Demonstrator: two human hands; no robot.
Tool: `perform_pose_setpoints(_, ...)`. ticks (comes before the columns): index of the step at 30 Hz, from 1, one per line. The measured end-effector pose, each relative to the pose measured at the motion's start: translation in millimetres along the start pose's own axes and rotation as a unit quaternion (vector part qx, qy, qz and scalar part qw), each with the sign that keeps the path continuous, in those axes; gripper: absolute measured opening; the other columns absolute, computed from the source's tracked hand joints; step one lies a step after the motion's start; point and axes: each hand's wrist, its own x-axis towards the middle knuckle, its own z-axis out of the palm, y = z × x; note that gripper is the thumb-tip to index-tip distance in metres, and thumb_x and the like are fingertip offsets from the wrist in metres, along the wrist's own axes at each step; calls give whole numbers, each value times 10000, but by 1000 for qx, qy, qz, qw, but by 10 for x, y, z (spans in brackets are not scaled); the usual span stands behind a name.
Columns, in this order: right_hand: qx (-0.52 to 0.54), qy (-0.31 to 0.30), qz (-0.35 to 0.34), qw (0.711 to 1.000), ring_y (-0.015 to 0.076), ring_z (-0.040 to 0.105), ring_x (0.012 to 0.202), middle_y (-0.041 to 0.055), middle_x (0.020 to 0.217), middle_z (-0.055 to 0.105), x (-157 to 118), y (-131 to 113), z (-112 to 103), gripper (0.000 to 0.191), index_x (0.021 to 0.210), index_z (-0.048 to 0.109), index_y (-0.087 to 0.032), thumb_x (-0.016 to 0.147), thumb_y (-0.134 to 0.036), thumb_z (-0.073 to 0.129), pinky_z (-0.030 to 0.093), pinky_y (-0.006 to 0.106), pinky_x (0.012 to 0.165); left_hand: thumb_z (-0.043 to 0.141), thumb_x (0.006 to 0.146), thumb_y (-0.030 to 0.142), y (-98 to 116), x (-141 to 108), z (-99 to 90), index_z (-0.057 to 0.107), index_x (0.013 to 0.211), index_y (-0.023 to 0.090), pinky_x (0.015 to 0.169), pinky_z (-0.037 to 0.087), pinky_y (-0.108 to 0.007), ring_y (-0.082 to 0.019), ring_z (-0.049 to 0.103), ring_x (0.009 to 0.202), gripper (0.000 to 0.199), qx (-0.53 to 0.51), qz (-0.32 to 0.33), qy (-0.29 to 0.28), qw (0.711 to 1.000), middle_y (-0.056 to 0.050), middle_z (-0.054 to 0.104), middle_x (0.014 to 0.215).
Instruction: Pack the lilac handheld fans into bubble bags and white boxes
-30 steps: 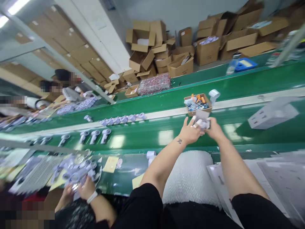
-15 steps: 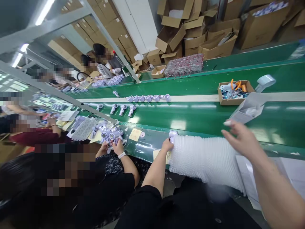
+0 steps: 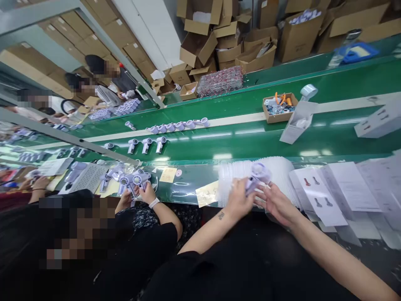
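Note:
A lavender handheld fan [image 3: 259,172] with a round head is gripped by its handle in my left hand [image 3: 238,200], raised over a stack of clear bubble wrap [image 3: 283,177]. Close beside the fan, my right hand [image 3: 277,204] has its fingers extended and apart. Its fingertips come near the fan's lower side; whether they touch it I cannot tell. Part of the bubble wrap is hidden behind both hands and the fan. Yellow paper [image 3: 206,194] with handwriting lies left of the stack.
White printed boxes [image 3: 324,196] stand to the right. On the green conveyor [image 3: 241,144] are several fans [image 3: 161,144], an open white carton [image 3: 299,121] and a cardboard tray of parts [image 3: 278,117]. At left, a co-worker's hands [image 3: 147,194] hold fans.
My left hand has lifted the fan from the wrap's left edge and brought it rightward. My right hand has come down and in toward it. The view has swung right.

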Motion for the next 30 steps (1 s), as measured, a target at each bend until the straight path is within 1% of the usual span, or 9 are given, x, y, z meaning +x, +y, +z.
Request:
perform_pose_setpoints(2, -4, 70, -67, 995, 172, 623, 767, 20, 845, 641, -44, -125, -65, 339, 887, 559, -212, 642, -346, 752, 532, 290, 661, 593, 794, 352, 296, -124, 133, 464, 1210, 185, 805, 475, -337, -201, 545, 927, 467, -49, 109, -67, 991, -89, 556, 1018)
perform_pose_setpoints(6, -10, 191, -130, 973, 134, 561, 568, -14, 700, 588, -384, -522, -534, 302, 838, 586, -215, 599, -309, 745, 508, 272, 520, 407, 911, 304, 548, -10, 392, 572, 993, 161, 792, 461, -307, -159, 560, 827, 233, -67, 173, -70, 980, -63, 611, 852)
perform_pose_setpoints(8, -9, 196, -113, 974, 140, 553, 535, -5, 665, 579, -631, -667, -783, 308, 879, 603, -217, 628, -355, 714, 480, 266, 461, 414, 904, 312, 602, 125, 632, 605, 860, 153, 801, 447, -337, -185, 557, 839, 253, 25, 265, -121, 956, -72, 617, 796)
perform_pose_setpoints(11, -9, 188, -92, 978, 139, 552, 513, -9, 662, 588, -954, -691, -1025, 338, 952, 593, -241, 657, -357, 710, 457, 256, 442, 523, 842, 331, 687, 257, 1102, 626, 808, 114, 750, 442, -374, -258, 540, 905, 242, 165, 430, -236, 855, -107, 614, 801)
perform_pose_setpoints(13, -13, 173, -76, 982, 134, 555, 509, -9, 690, 607, -1098, -596, -1108, 340, 967, 580, -251, 670, -347, 714, 461, 255, 458, 519, 835, 238, 735, 288, 1377, 632, 824, 88, 708, 436, -365, -269, 537, 915, 188, 225, 459, -273, 815, -131, 614, 829)
perform_pose_setpoints(16, -13, 146, -26, 989, 149, 594, 551, 14, 726, 645, -1199, -405, -1183, 365, 1000, 560, -239, 693, -372, 705, 491, 262, 512, 493, 831, 163, 777, 322, 1566, 640, 831, 100, 716, 431, -356, -257, 540, 930, 160, 253, 446, -316, 798, -139, 619, 865)
perform_pose_setpoints(22, 0, 165, -49, 985, 218, 648, 893, 28, 1071, 647, -973, -200, -1259, 525, 1172, 469, -318, 704, -355, 705, 556, 302, 625, 480, 815, 161, 872, 626, 1206, 602, 894, 146, 712, 440, -352, -248, 553, 867, 146, 250, 340, -321, 848, -111, 601, 831)
perform_pose_setpoints(26, 19, 194, -108, 975, 235, 595, 1045, -6, 1140, 612, -631, -153, -1299, 547, 1152, 465, -346, 673, -328, 728, 571, 293, 624, 454, 775, 89, 905, 883, 734, 578, 844, 162, 742, 448, -312, -218, 548, 866, 160, 227, 239, -269, 905, -89, 593, 856)
perform_pose_setpoints(30, 29, 206, -146, 967, 230, 594, 1033, -11, 1110, 618, -382, -136, -1317, 529, 1161, 475, -332, 690, -321, 715, 577, 315, 666, 489, 806, 183, 786, 838, 312, 581, 876, 177, 759, 443, -311, -195, 550, 812, 116, 176, 154, -183, 955, -52, 600, 815)
